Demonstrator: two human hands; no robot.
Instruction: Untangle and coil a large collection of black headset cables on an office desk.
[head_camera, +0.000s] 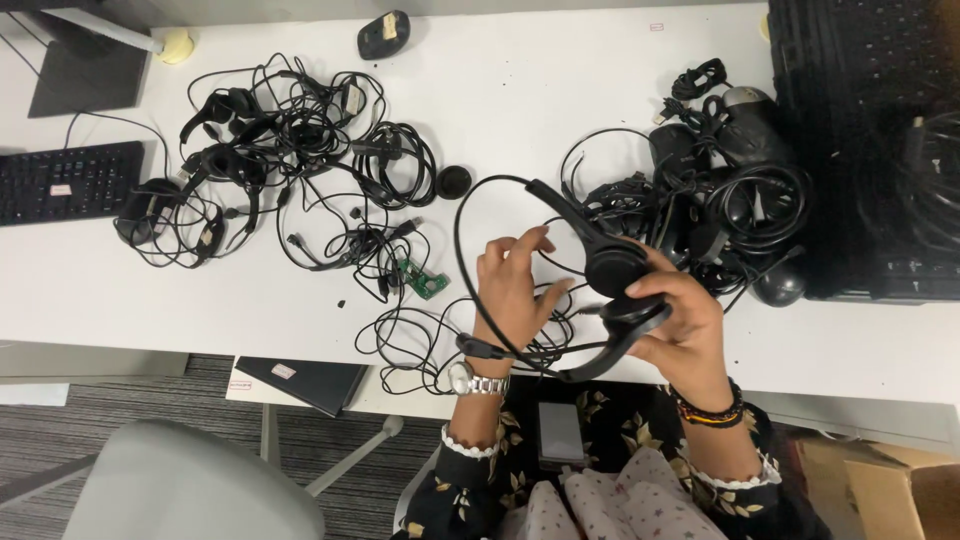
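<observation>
My right hand grips a black headset by its earcup and headband, just above the table's near edge. The thin boom arm and cable of that headset loop up and left in an arc. My left hand hovers beside it with fingers spread, its fingertips touching the cable near the earcup. A silver watch sits on my left wrist and beaded bracelets on my right. A tangle of black cable lies under my left hand.
A heap of tangled headsets and cables lies at left, another pile with computer mice at right. A small green circuit board, a black keyboard, a black crate and a grey chair surround them. A phone rests on my lap.
</observation>
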